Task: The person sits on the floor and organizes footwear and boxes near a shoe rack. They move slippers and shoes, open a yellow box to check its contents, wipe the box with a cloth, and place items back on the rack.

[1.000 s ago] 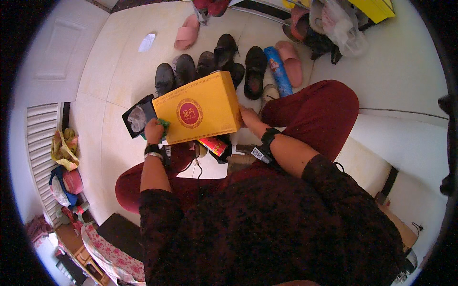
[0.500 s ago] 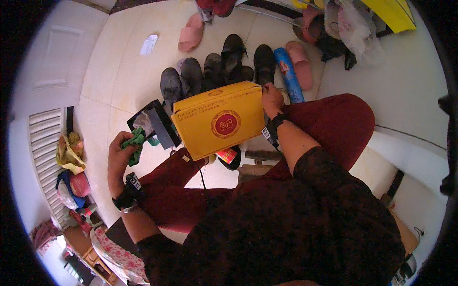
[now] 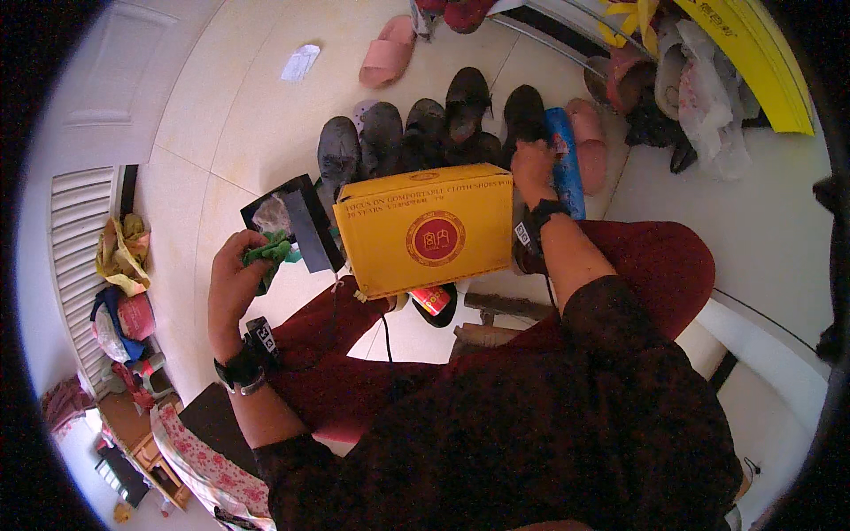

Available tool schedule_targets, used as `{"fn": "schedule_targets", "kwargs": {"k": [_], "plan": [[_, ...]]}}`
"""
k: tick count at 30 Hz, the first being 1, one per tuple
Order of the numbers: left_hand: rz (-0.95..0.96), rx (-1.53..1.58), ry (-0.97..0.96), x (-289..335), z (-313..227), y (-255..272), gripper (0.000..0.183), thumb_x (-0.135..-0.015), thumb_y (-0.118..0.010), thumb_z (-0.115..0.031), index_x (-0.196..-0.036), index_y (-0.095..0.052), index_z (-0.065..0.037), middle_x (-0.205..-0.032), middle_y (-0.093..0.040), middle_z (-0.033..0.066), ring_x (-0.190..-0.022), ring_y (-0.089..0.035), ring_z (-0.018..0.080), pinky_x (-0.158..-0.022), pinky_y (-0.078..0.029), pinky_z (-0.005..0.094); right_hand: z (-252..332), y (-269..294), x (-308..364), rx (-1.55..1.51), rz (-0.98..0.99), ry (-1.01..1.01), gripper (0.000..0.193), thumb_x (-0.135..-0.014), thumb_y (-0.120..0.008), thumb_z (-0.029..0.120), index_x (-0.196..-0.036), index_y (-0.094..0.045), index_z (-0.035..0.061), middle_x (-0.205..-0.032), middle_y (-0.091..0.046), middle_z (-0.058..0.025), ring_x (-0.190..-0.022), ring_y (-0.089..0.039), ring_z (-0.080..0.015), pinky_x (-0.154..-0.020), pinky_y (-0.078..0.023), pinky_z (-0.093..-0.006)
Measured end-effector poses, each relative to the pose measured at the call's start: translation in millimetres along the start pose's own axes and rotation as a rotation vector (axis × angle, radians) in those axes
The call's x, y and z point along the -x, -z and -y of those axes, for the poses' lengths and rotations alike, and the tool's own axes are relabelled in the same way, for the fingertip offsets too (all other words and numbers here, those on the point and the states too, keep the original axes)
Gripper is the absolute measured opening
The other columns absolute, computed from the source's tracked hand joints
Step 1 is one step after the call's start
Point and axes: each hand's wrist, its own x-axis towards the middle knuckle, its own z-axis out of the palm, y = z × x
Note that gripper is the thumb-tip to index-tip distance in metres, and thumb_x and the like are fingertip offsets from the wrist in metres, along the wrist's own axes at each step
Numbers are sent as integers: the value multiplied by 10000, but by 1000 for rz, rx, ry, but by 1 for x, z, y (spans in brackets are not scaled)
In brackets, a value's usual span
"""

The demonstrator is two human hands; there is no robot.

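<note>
In my left hand (image 3: 237, 265) is a crumpled green cloth (image 3: 269, 257), pinched between thumb and fingers beside an open black box (image 3: 305, 221) with pale crumpled material inside. A yellow shoebox (image 3: 381, 252) with a round red emblem stands over the floor in front of my knees. Past its right corner, my right hand (image 3: 534, 170) is closed at the near end of a black shoe (image 3: 524, 113); the fingertips are partly hidden against it. Several more dark shoes (image 3: 382, 137) stand in a row behind the shoebox.
A blue cylinder (image 3: 567, 164) lies right of my right hand, next to pink slippers (image 3: 586, 133). Beneath the shoebox a red can (image 3: 431, 299) shows near a low wooden stool (image 3: 505, 307). White paper (image 3: 301, 62) lies far left; bagged footwear (image 3: 699, 97) sits far right.
My right hand has moved forward from the shoebox's right corner to the black shoe. My left hand still holds the green cloth. The whole view has shifted slightly.
</note>
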Motion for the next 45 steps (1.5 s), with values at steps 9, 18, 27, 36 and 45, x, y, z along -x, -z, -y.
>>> {"fn": "schedule_targets", "kwargs": {"k": [9, 18, 27, 36, 45], "plan": [[9, 4, -83, 2, -16, -5, 191, -716, -579, 37, -900, -571, -12, -869, -564, 66, -801, -562, 162, -696, -450, 271, 42, 32, -46, -277, 292, 204, 445, -786, -612, 198, -1227, -590, 149, -916, -671, -182, -903, -630, -373, -774, -480, -506], [8, -39, -149, -4, -20, -10, 207, -743, -615, 2, -939, -588, -56, -816, -567, 9, -709, -537, 101, -580, -425, 239, 48, 29, -57, -162, 579, 55, 613, -768, -663, 540, -1204, -604, 114, -1107, -644, -199, -1045, -602, -379, -900, -461, -482], [-16, -44, -250, -4, -24, -13, 219, -707, -613, -20, -924, -584, -25, -883, -599, 136, -842, -598, 309, -725, -468, 349, 12, 106, -105, -883, 220, -372, 690, -821, -635, 565, -1163, -600, -33, -1128, -639, -188, -1013, -624, -289, -872, -472, -366], [-64, -215, -477, 3, -51, -16, 219, -703, -611, -42, -922, -611, -48, -898, -620, 131, -868, -612, 313, -740, -477, 367, 58, 239, -83, -585, 192, 105, 578, -793, -634, 560, -1048, -672, 43, -947, -680, -184, -886, -651, -331, -807, -493, -385], [-97, -294, -448, 8, -43, -18, 238, -693, -585, -32, -928, -615, -54, -916, -625, 143, -898, -605, 351, -760, -477, 388, 31, 248, -85, 30, -70, 575, 347, -836, -621, 430, -808, -560, 90, -717, -609, -116, -727, -621, -334, -639, -496, -435]]}}
